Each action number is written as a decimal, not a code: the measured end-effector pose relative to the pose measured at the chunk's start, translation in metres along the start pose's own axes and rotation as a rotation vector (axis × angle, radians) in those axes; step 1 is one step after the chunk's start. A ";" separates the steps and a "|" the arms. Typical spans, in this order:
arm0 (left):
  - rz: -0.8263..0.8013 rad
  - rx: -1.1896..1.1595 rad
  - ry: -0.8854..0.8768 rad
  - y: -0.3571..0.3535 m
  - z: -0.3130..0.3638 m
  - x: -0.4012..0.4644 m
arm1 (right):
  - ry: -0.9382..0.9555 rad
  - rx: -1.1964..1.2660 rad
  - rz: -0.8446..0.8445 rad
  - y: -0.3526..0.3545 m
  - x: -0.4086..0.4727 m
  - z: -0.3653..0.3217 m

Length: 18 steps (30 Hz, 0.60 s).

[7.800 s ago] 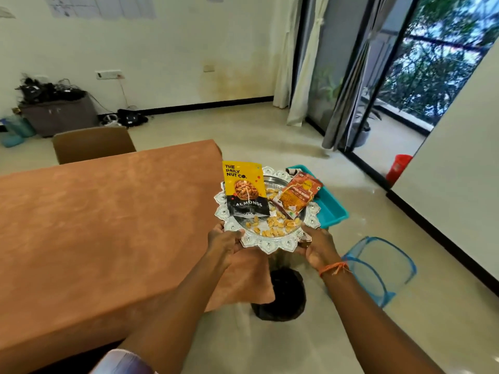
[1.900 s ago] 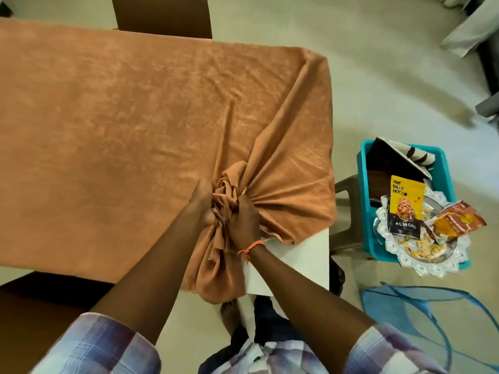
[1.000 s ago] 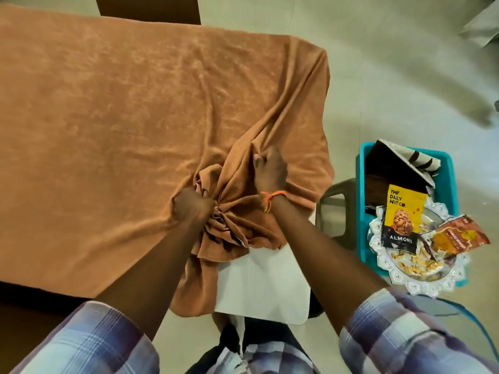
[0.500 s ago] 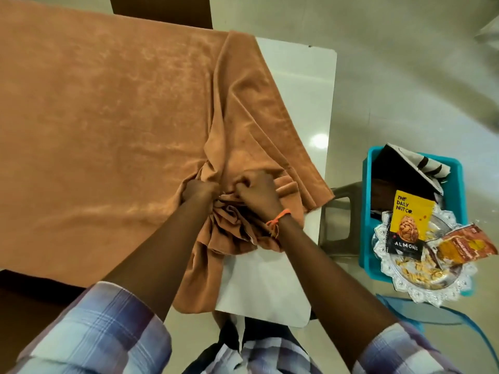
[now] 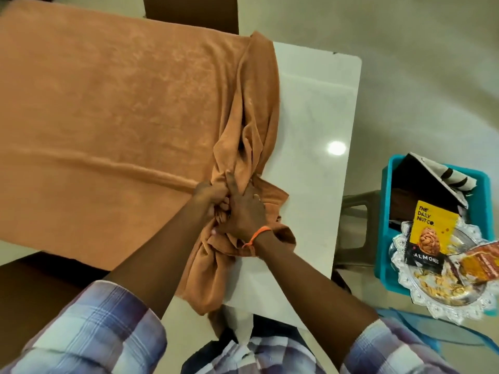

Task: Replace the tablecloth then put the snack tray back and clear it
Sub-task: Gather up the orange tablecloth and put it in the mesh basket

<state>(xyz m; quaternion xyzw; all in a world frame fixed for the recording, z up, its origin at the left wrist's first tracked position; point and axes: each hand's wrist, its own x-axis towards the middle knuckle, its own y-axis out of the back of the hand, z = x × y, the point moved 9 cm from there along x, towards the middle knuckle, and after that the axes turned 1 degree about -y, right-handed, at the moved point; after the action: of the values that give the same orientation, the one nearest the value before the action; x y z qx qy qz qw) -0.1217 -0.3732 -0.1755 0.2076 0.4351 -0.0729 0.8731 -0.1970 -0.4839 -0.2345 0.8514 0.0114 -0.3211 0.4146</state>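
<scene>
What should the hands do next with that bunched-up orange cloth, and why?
Probably reach the right hand further along the orange tablecloth and gather another fold into the bunch that the left hand also grips. Only the right end of the white table is bare; the cloth covers the rest, so more must be pulled off.

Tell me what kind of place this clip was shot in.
Probably a dining area in a home. A white table half covered by an orange tablecloth has a brown chair pushed in at its far side, and a silver snack tray sits on a teal crate over a tiled floor.
</scene>
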 end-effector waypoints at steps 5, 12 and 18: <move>-0.215 -0.104 -0.170 0.048 -0.006 -0.017 | 0.167 -0.128 0.315 0.065 -0.035 -0.077; 0.083 1.022 -0.415 0.152 -0.067 0.007 | -0.092 0.215 0.463 0.071 -0.039 -0.078; -0.345 0.138 -0.372 0.183 -0.055 0.010 | -0.109 0.945 0.546 0.025 -0.062 -0.163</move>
<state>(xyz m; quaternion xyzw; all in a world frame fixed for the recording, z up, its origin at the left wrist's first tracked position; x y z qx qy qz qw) -0.0990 -0.1838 -0.1580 0.1726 0.2901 -0.2871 0.8965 -0.1513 -0.3692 -0.1092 0.8992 -0.3768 -0.2156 0.0554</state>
